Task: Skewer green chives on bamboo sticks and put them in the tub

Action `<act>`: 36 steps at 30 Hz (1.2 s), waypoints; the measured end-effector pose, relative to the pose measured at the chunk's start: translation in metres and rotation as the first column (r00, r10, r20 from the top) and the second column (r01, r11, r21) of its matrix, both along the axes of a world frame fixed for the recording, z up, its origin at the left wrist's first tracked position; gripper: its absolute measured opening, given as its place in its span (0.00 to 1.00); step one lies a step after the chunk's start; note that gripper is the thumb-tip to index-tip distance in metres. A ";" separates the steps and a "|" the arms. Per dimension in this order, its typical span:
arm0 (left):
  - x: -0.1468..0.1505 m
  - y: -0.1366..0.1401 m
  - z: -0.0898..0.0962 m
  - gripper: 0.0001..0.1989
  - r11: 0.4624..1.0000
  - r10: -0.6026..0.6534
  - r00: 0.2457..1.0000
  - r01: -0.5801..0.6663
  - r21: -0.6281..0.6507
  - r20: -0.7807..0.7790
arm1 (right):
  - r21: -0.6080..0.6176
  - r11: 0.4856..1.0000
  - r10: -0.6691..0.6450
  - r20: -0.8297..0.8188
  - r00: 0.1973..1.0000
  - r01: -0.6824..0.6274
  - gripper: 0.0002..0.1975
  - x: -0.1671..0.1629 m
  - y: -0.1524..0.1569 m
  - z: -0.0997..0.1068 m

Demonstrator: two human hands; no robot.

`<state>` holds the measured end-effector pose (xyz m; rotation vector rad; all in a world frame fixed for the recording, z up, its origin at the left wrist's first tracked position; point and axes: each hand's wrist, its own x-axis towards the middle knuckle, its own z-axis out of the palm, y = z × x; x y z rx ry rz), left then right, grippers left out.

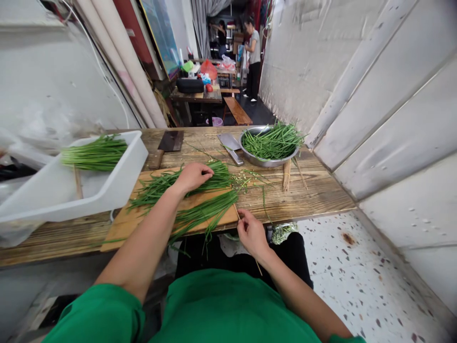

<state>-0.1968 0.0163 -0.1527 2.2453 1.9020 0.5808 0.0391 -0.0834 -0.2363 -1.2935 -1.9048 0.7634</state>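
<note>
My left hand [194,177] is over the upper pile of garlic chives [153,190] on the wooden cutting board [123,226]. Its thumb and fingertips are drawn together at the stems; whatever they pinch is too small to make out. A thin bamboo skewer [236,210] is in my right hand [252,233], just off the board's front right corner. The skewer's tip points up at the cut ends of a second bunch of garlic chives [209,207], and its other end shows below my wrist. Small pale buds [243,180] lie scattered right of the piles.
Behind the board are a dark cleaver [171,141] and a metal cleaver [230,144]. A steel bowl [269,162] heaped with chives stands back right, a bundle of skewers [286,176] before it. At left sits a white tub [124,188] holding chives. Two people are farther back.
</note>
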 end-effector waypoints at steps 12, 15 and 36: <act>0.026 -0.027 0.016 0.13 0.983 -0.078 0.980 0.044 0.180 0.184 | 0.039 0.998 -0.041 -0.198 0.979 0.050 0.14 -0.003 -0.001 -0.010; 0.036 -0.037 0.008 0.13 0.977 -0.142 0.975 0.110 0.181 0.171 | 0.052 0.997 -0.050 -0.224 0.973 0.063 0.14 -0.001 -0.004 -0.011; 0.042 -0.048 -0.049 0.13 0.985 0.078 0.936 -0.125 0.117 0.343 | 0.069 0.993 -0.083 -0.191 0.978 0.098 0.15 -0.001 -0.004 -0.015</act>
